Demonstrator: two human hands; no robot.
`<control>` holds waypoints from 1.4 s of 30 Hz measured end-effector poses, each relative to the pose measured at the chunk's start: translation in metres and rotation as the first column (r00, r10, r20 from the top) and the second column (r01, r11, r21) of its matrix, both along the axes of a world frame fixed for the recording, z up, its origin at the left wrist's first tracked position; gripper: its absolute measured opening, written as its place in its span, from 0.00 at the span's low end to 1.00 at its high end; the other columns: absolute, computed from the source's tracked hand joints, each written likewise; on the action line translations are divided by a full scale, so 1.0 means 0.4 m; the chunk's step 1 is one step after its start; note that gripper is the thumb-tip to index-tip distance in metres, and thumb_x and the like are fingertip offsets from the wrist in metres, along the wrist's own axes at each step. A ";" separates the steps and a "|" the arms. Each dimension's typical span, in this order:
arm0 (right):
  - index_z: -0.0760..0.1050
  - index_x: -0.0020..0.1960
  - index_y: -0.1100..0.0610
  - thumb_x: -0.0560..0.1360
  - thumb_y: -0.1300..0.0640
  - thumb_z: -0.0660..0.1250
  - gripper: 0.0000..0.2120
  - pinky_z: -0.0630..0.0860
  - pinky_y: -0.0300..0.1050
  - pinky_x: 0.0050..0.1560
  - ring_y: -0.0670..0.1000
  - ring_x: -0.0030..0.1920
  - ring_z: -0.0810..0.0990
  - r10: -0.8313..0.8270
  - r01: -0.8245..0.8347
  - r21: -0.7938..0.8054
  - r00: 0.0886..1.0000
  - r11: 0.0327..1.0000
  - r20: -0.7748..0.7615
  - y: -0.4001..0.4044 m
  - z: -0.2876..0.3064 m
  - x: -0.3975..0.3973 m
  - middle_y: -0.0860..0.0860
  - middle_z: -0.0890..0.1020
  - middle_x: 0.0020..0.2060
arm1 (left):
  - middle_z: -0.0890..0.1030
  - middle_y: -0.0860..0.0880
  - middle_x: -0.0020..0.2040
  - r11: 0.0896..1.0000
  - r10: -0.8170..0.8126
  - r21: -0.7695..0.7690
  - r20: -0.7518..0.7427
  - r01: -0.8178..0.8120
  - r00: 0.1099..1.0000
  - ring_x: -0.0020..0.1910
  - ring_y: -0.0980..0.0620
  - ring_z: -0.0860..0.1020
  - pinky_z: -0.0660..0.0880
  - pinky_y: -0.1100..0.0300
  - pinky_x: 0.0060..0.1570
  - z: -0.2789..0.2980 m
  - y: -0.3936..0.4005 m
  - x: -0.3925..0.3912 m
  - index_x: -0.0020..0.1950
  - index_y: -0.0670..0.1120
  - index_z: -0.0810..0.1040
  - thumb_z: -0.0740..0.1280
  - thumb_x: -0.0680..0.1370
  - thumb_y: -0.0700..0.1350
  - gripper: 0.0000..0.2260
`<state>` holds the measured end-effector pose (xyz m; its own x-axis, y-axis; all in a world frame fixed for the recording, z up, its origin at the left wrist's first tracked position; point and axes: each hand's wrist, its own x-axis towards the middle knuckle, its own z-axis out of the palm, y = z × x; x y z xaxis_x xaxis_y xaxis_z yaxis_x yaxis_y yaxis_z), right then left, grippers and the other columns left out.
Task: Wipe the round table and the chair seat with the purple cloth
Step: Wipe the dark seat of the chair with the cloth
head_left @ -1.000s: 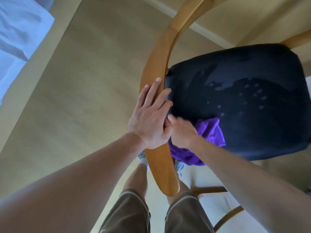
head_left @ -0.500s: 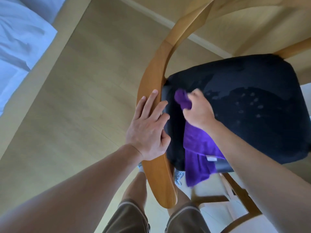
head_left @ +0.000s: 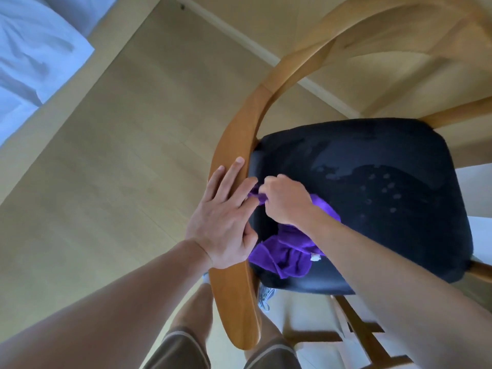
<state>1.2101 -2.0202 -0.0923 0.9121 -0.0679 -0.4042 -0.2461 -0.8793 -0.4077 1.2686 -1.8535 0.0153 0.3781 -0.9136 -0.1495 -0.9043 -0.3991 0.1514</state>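
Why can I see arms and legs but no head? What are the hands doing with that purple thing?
The camera sits on the person's head and looks down, so you see only their arms, legs and shoes. The left hand lies flat, fingers straight, on the curved wooden chair back. The right hand grips a crumpled purple cloth and rubs it on the black padded chair seat. Small pale spots show on the seat. The pale wooden floor lies below.

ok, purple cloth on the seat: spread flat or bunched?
Bunched. The purple cloth lies in crumpled folds on the black chair seat, one end gripped in the right hand.
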 end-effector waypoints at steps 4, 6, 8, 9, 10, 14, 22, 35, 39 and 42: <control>0.79 0.59 0.55 0.77 0.60 0.63 0.13 0.73 0.47 0.47 0.56 0.58 0.75 -0.473 0.463 0.098 0.855 0.881 0.213 -0.074 0.017 0.141 0.52 0.78 0.56 | 0.73 0.44 0.71 1.000 -0.003 0.009 0.003 0.003 1.000 0.82 0.36 0.53 0.51 0.36 0.79 0.000 0.001 -0.002 0.52 0.45 0.81 0.62 0.69 0.49 0.16; 0.75 0.64 0.55 0.78 0.59 0.63 0.14 0.75 0.50 0.50 0.57 0.63 0.72 -0.481 0.481 0.037 0.864 0.876 0.152 -0.044 0.003 0.178 0.54 0.74 0.62 | 0.73 0.45 0.71 1.000 -0.001 0.012 0.001 0.001 1.000 0.82 0.36 0.53 0.50 0.37 0.79 0.000 0.001 -0.002 0.53 0.45 0.81 0.62 0.70 0.50 0.16; 0.72 0.69 0.54 0.80 0.57 0.65 0.18 0.75 0.52 0.59 0.59 0.67 0.69 -0.366 0.363 -0.135 0.931 0.922 0.003 0.011 -0.022 0.175 0.55 0.70 0.68 | 0.73 0.46 0.71 1.000 0.002 0.019 0.002 -0.002 1.000 0.82 0.37 0.53 0.50 0.38 0.80 0.002 0.000 -0.002 0.53 0.46 0.81 0.61 0.71 0.50 0.16; 0.71 0.71 0.54 0.80 0.55 0.65 0.20 0.73 0.53 0.62 0.60 0.68 0.68 -0.276 0.261 -0.223 0.960 0.939 -0.039 0.039 -0.032 0.162 0.55 0.68 0.70 | 0.73 0.46 0.71 1.000 0.002 0.022 0.003 -0.002 1.000 0.82 0.37 0.53 0.49 0.39 0.80 0.003 -0.002 -0.001 0.54 0.46 0.82 0.61 0.71 0.50 0.16; 0.69 0.73 0.53 0.80 0.53 0.64 0.22 0.72 0.54 0.63 0.60 0.68 0.67 -0.172 0.149 -0.281 0.984 0.948 -0.056 0.062 -0.043 0.146 0.55 0.67 0.71 | 0.73 0.47 0.72 1.000 0.002 0.019 0.004 -0.002 1.000 0.82 0.38 0.53 0.50 0.39 0.80 0.005 -0.003 -0.001 0.54 0.47 0.82 0.61 0.71 0.50 0.17; 0.70 0.72 0.53 0.82 0.50 0.61 0.20 0.71 0.53 0.61 0.58 0.66 0.68 0.113 -0.118 -0.248 0.993 0.962 -0.034 0.116 -0.047 0.082 0.52 0.73 0.67 | 0.74 0.48 0.72 1.000 0.005 -0.009 -0.020 -0.005 1.000 0.82 0.37 0.54 0.51 0.39 0.80 0.017 -0.008 -0.001 0.58 0.45 0.83 0.60 0.71 0.49 0.21; 0.83 0.52 0.46 0.74 0.63 0.63 0.16 0.73 0.47 0.50 0.48 0.55 0.76 -0.223 0.281 0.277 0.949 0.919 -0.223 0.056 0.040 -0.137 0.42 0.80 0.48 | 0.71 0.46 0.73 1.000 0.000 -0.017 -0.020 -0.001 1.000 0.82 0.39 0.52 0.47 0.40 0.81 -0.009 0.005 0.007 0.61 0.47 0.80 0.62 0.73 0.50 0.19; 0.80 0.47 0.52 0.69 0.77 0.62 0.22 0.75 0.36 0.38 0.45 0.38 0.78 -0.809 0.635 0.731 0.552 0.250 -0.202 0.115 0.388 -0.302 0.49 0.82 0.37 | 0.65 0.52 0.80 0.999 0.003 -0.047 -0.234 -0.014 0.972 0.84 0.45 0.46 0.43 0.42 0.81 0.032 0.009 0.004 0.79 0.52 0.65 0.63 0.73 0.55 0.34; 0.77 0.54 0.53 0.73 0.72 0.68 0.16 0.77 0.36 0.39 0.47 0.42 0.80 -0.834 0.672 0.676 0.530 0.303 -0.154 0.158 0.444 -0.326 0.51 0.81 0.44 | 0.77 0.63 0.66 0.976 0.140 0.002 -0.771 -0.218 0.621 0.69 0.64 0.73 0.72 0.60 0.69 0.130 0.021 -0.061 0.71 0.58 0.72 0.68 0.76 0.47 0.24; 0.74 0.54 0.51 0.75 0.68 0.72 0.15 0.73 0.29 0.37 0.39 0.39 0.77 -0.844 0.696 0.630 0.523 0.346 -0.115 0.197 0.477 -0.346 0.51 0.78 0.44 | 0.83 0.58 0.56 0.903 0.302 0.231 -0.941 -0.362 0.153 0.55 0.62 0.82 0.77 0.70 0.49 0.183 0.035 -0.144 0.67 0.50 0.76 0.72 0.78 0.40 0.18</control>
<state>1.0717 -1.9413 0.0984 0.6289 -0.6282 -0.4582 -0.5402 0.0708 -0.8386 1.2109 -1.8393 0.0884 0.2512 -0.7563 -0.6041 0.1455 -0.5875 0.7960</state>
